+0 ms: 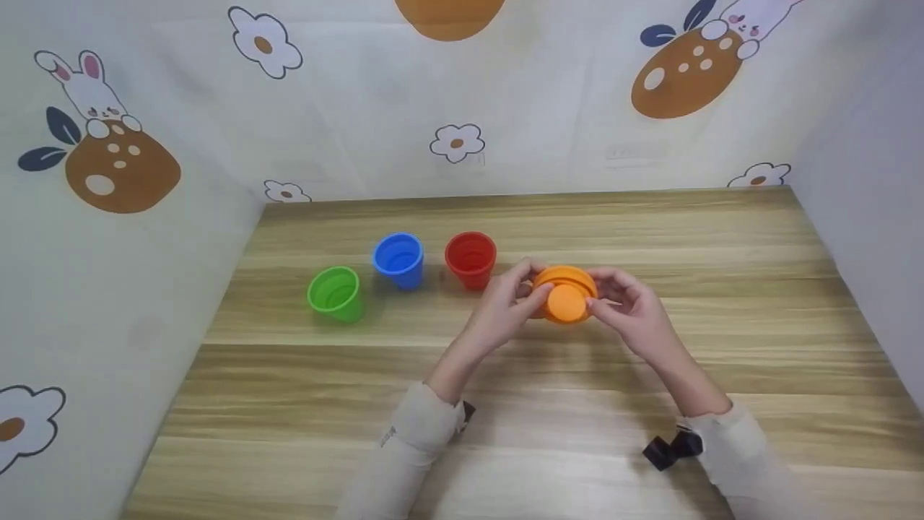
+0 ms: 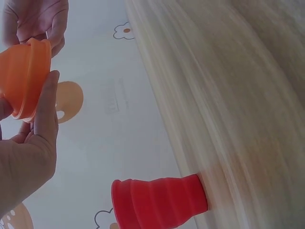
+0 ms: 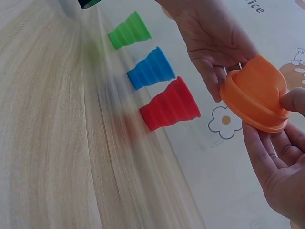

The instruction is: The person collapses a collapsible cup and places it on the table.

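An orange collapsible cup (image 1: 567,302), partly folded, is held above the table between both hands, its small round base facing the head camera. My left hand (image 1: 507,303) grips its left side, thumb on the base side and fingers behind the rim. On the opposite side my right hand (image 1: 635,312) pinches it the same way; in the right wrist view its thumb presses the orange wall. Left of the hands, a red cup (image 1: 471,260) stands extended on the table, nearest to my left hand. Beyond it are a blue cup (image 1: 399,260) and a green cup (image 1: 336,294), both extended.
The wood-grain table (image 1: 303,404) meets a patterned wall covering (image 1: 361,108) at the back, with more covering at left and a plain side panel (image 1: 859,180) at right. Black wrist mounts (image 1: 673,449) hang at the sleeves.
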The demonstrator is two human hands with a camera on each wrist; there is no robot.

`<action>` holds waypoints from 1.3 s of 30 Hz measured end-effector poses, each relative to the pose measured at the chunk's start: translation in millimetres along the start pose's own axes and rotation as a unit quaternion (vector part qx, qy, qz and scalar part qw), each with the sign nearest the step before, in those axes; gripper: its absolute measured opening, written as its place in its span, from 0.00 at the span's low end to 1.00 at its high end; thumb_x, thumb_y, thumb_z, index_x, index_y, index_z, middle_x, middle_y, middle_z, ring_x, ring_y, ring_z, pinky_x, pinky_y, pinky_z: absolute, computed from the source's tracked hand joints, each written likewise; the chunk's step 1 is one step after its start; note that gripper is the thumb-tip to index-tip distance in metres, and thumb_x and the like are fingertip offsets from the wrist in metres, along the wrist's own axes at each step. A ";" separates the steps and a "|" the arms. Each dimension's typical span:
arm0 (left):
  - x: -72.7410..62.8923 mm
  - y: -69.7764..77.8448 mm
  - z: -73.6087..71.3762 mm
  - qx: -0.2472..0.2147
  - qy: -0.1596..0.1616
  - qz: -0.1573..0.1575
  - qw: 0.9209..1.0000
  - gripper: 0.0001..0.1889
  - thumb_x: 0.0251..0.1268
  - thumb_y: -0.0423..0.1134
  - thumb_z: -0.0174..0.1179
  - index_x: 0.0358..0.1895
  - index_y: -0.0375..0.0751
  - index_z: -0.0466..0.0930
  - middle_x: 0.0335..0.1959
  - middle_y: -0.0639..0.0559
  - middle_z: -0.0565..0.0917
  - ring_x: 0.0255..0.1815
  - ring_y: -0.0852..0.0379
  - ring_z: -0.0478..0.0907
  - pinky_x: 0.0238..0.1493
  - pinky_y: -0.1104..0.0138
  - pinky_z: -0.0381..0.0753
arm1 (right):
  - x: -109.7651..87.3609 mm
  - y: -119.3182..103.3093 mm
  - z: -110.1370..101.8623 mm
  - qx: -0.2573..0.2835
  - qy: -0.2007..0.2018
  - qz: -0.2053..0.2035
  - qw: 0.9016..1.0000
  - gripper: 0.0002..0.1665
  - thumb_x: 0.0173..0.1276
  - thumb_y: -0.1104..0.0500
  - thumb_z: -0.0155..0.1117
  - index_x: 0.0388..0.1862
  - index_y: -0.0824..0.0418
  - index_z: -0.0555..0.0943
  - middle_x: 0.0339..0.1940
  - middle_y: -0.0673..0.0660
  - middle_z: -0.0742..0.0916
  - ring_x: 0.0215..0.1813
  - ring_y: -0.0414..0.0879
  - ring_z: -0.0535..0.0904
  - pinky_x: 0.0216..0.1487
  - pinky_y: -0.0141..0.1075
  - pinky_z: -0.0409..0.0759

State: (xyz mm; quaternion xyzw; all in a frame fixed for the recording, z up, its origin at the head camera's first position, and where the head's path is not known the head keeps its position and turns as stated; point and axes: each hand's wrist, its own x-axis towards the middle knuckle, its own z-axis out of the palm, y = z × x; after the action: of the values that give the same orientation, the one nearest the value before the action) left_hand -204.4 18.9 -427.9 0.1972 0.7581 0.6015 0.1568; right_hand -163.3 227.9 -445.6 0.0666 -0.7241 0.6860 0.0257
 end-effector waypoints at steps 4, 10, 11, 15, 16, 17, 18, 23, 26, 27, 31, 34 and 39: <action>0.2 2.9 -3.2 0.051 -0.006 0.005 0.999 0.15 0.72 0.40 0.59 0.58 0.44 0.77 0.52 0.49 0.84 0.49 0.57 0.82 0.55 0.67 0.85 | 0.3 0.7 -0.8 -0.012 0.001 -0.005 1.000 0.20 0.66 0.74 0.62 0.57 0.75 0.76 0.44 0.42 0.87 0.46 0.37 0.84 0.45 0.27 0.86; 2.8 6.0 -7.3 0.093 0.003 0.005 0.996 0.16 0.69 0.39 0.63 0.57 0.43 0.81 0.50 0.49 0.86 0.45 0.57 0.81 0.51 0.69 0.85 | -0.6 0.9 -2.7 -0.001 -0.005 0.001 1.000 0.20 0.69 0.71 0.61 0.59 0.74 0.77 0.44 0.44 0.88 0.46 0.38 0.84 0.45 0.28 0.86; 3.1 6.0 -7.4 0.092 0.007 0.006 0.996 0.16 0.69 0.39 0.63 0.57 0.42 0.81 0.49 0.49 0.86 0.45 0.57 0.81 0.50 0.70 0.86 | -0.9 0.7 -3.1 0.009 -0.007 0.003 1.000 0.20 0.69 0.71 0.61 0.60 0.74 0.76 0.45 0.45 0.88 0.46 0.38 0.84 0.45 0.29 0.86; 4.0 4.6 -6.5 0.087 0.028 0.017 0.996 0.15 0.68 0.38 0.63 0.56 0.39 0.81 0.49 0.46 0.87 0.44 0.56 0.83 0.50 0.70 0.86 | -1.2 1.4 -4.9 0.037 -0.030 0.006 0.999 0.23 0.71 0.70 0.59 0.63 0.74 0.73 0.49 0.47 0.87 0.49 0.40 0.84 0.48 0.31 0.87; 4.1 4.3 -6.3 0.087 0.033 0.021 0.995 0.15 0.68 0.37 0.63 0.56 0.39 0.81 0.49 0.46 0.87 0.44 0.56 0.83 0.51 0.70 0.86 | -1.4 1.4 -5.3 0.041 -0.037 0.006 0.998 0.24 0.71 0.70 0.58 0.65 0.73 0.72 0.51 0.47 0.87 0.51 0.40 0.84 0.49 0.32 0.87; 4.2 3.9 -6.0 0.087 0.038 0.024 0.995 0.15 0.68 0.37 0.63 0.56 0.38 0.81 0.49 0.46 0.87 0.44 0.56 0.84 0.51 0.71 0.85 | -1.7 1.4 -5.6 0.042 -0.044 0.008 0.998 0.25 0.71 0.70 0.58 0.66 0.73 0.71 0.52 0.46 0.86 0.52 0.40 0.84 0.50 0.32 0.87; 4.1 3.7 -5.7 0.086 0.041 0.026 0.995 0.15 0.69 0.37 0.63 0.56 0.39 0.81 0.49 0.46 0.87 0.44 0.56 0.84 0.51 0.71 0.85 | -1.8 1.5 -5.9 0.044 -0.050 0.011 0.998 0.26 0.71 0.70 0.58 0.67 0.72 0.70 0.53 0.46 0.86 0.53 0.40 0.84 0.50 0.32 0.87; 4.5 3.6 -4.3 0.081 0.049 0.027 0.995 0.15 0.69 0.38 0.63 0.56 0.40 0.81 0.49 0.47 0.87 0.44 0.57 0.84 0.51 0.71 0.85 | -2.7 1.4 -5.7 0.065 -0.065 0.031 0.995 0.29 0.70 0.71 0.57 0.70 0.71 0.66 0.55 0.48 0.83 0.54 0.41 0.84 0.51 0.33 0.87; 4.6 3.7 -3.4 0.082 0.052 0.025 0.995 0.15 0.69 0.38 0.63 0.56 0.40 0.81 0.48 0.47 0.87 0.43 0.57 0.84 0.50 0.71 0.85 | -2.4 1.9 -4.3 0.073 -0.064 0.031 0.995 0.30 0.70 0.72 0.57 0.70 0.72 0.65 0.54 0.50 0.82 0.52 0.42 0.84 0.50 0.32 0.87; 4.6 3.6 -3.2 0.083 0.053 0.024 0.995 0.15 0.69 0.38 0.63 0.56 0.40 0.82 0.48 0.47 0.87 0.43 0.57 0.84 0.50 0.72 0.85 | -2.3 2.1 -3.7 0.074 -0.063 0.030 0.995 0.30 0.69 0.72 0.58 0.69 0.72 0.65 0.54 0.50 0.82 0.51 0.42 0.84 0.50 0.32 0.87; 4.4 3.4 -1.8 0.079 0.056 0.025 0.995 0.14 0.68 0.36 0.63 0.55 0.38 0.82 0.47 0.46 0.87 0.42 0.56 0.84 0.49 0.71 0.86 | -1.6 3.5 -1.7 0.081 -0.061 0.022 0.995 0.30 0.68 0.74 0.58 0.68 0.72 0.65 0.52 0.50 0.82 0.49 0.41 0.84 0.49 0.30 0.86; 4.6 3.4 -0.5 0.070 0.056 0.029 0.996 0.14 0.68 0.35 0.62 0.54 0.37 0.82 0.46 0.44 0.87 0.41 0.55 0.85 0.47 0.71 0.86 | -0.9 5.1 -0.7 0.083 -0.055 0.012 0.995 0.28 0.67 0.76 0.57 0.66 0.72 0.66 0.52 0.49 0.83 0.49 0.41 0.84 0.48 0.29 0.86; 4.6 4.3 1.5 0.067 0.055 0.026 0.996 0.13 0.68 0.35 0.62 0.54 0.36 0.81 0.45 0.44 0.86 0.40 0.57 0.83 0.47 0.71 0.86 | 0.4 6.7 1.5 0.076 -0.039 -0.002 0.996 0.27 0.65 0.78 0.56 0.64 0.73 0.67 0.51 0.47 0.84 0.47 0.40 0.84 0.46 0.29 0.86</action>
State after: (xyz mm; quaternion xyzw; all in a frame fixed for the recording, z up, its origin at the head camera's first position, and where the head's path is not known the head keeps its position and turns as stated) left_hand -207.2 23.3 -424.0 0.1936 0.7986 0.5635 0.0852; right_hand -164.5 226.7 -452.2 0.0964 -0.6703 0.7358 -0.0061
